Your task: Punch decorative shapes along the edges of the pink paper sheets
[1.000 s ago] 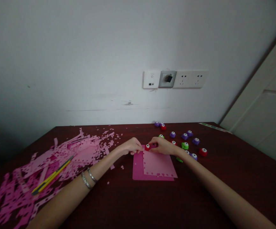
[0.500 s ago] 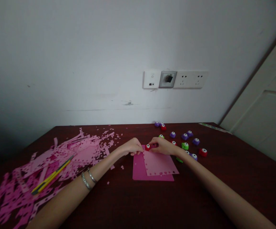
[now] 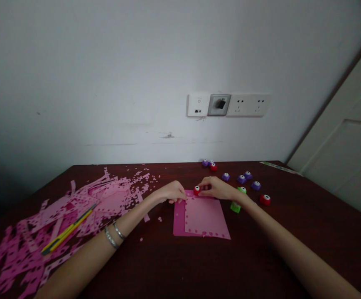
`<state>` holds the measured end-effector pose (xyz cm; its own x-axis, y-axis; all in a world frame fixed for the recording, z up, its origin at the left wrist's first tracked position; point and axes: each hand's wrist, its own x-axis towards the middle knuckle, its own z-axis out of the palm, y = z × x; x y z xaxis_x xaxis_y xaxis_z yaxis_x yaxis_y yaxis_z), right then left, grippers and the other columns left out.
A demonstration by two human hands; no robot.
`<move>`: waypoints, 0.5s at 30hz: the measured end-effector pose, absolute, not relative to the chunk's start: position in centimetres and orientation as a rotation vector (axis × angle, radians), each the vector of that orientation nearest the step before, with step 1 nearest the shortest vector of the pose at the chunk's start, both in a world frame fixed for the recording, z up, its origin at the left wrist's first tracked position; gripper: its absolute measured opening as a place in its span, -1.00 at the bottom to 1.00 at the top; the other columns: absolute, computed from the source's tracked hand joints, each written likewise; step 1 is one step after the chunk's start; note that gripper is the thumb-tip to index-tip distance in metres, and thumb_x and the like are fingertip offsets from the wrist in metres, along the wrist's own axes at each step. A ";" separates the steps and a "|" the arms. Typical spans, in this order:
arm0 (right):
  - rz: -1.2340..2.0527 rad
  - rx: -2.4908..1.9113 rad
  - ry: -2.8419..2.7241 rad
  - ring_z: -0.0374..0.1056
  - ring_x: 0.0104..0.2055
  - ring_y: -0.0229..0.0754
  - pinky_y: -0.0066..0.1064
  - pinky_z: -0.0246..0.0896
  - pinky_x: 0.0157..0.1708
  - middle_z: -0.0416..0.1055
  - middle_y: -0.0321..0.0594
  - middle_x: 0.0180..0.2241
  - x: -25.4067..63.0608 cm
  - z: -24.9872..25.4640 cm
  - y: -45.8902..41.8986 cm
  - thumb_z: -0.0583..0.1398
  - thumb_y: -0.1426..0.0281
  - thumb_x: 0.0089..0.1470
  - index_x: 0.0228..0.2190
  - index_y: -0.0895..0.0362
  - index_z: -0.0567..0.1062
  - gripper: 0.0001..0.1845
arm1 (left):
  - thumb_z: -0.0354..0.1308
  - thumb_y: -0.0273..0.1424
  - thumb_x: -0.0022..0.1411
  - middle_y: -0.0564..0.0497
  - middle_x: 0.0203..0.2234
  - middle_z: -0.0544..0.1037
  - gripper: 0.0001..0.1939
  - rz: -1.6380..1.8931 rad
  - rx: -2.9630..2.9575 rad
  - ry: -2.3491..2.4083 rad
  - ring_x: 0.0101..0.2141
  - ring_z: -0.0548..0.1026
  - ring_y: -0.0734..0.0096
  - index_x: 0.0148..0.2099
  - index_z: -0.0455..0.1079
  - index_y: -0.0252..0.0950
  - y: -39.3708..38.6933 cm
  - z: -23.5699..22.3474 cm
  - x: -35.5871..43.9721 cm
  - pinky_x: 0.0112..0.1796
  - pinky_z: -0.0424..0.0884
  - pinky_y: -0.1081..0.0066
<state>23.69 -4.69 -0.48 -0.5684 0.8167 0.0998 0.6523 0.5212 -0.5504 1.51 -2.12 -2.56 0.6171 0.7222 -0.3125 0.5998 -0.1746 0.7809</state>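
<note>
A light pink paper sheet [image 3: 205, 216], with small punched holes along its left and bottom edges, lies over a darker pink sheet [image 3: 179, 222]. My left hand [image 3: 173, 192] is closed, its fingers pinching the light sheet's upper left corner. At the top edge of that sheet sits a small red craft punch [image 3: 197, 190] with a white and black button. The thumb and fingers of my right hand [image 3: 216, 188] grip this punch from its right side. Whether paper is inside the punch's slot cannot be made out.
Punched pink scraps and strips [image 3: 74, 216] pile up on the left, with a yellow utility knife [image 3: 69, 228] on top. Several purple punches [image 3: 241, 179], green punches [image 3: 235, 207] and red punches [image 3: 264, 199] stand to the right. Wall sockets [image 3: 249, 104] are behind the table.
The light pink sheet has turned and shifted a little left and nearer to me. My right hand and the red punch have slid slightly right and away along its top edge.
</note>
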 end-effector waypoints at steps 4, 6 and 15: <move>0.677 -1.200 -2.393 0.29 -0.40 -0.23 -0.43 0.15 -0.41 0.44 -0.22 -0.42 24.5 -0.3 -4.6 0.17 0.30 -0.02 -0.32 0.14 0.56 -0.75 | 0.09 -0.31 0.00 0.13 -0.75 0.32 -0.80 0.111 1.945 1.091 -0.78 0.14 0.67 -0.55 0.34 -0.34 -2.2 -2.4 1.5 -0.72 0.01 0.55; 0.644 -1.216 -2.378 0.30 -0.37 -0.22 -0.42 0.16 -0.37 0.44 -0.20 -0.38 24.9 0.0 -4.6 0.17 0.27 -0.03 -0.32 0.13 0.56 -0.74 | 0.10 -0.34 -0.03 0.12 -0.74 0.33 -0.82 0.153 2.057 1.139 -0.75 0.19 0.63 -0.56 0.34 -0.34 -2.4 -2.3 1.6 -0.68 0.06 0.53; 0.392 -1.451 -2.152 0.35 -0.30 -0.12 -0.37 0.19 -0.29 0.49 -0.17 -0.33 30.0 2.9 -4.3 0.16 0.17 -0.05 -0.33 0.15 0.56 -0.65 | 0.11 -0.32 -0.06 0.09 -0.66 0.38 -0.82 0.252 2.386 1.160 -0.59 0.31 0.54 -0.57 0.36 -0.33 -3.7 -0.6 2.2 -0.57 0.10 0.53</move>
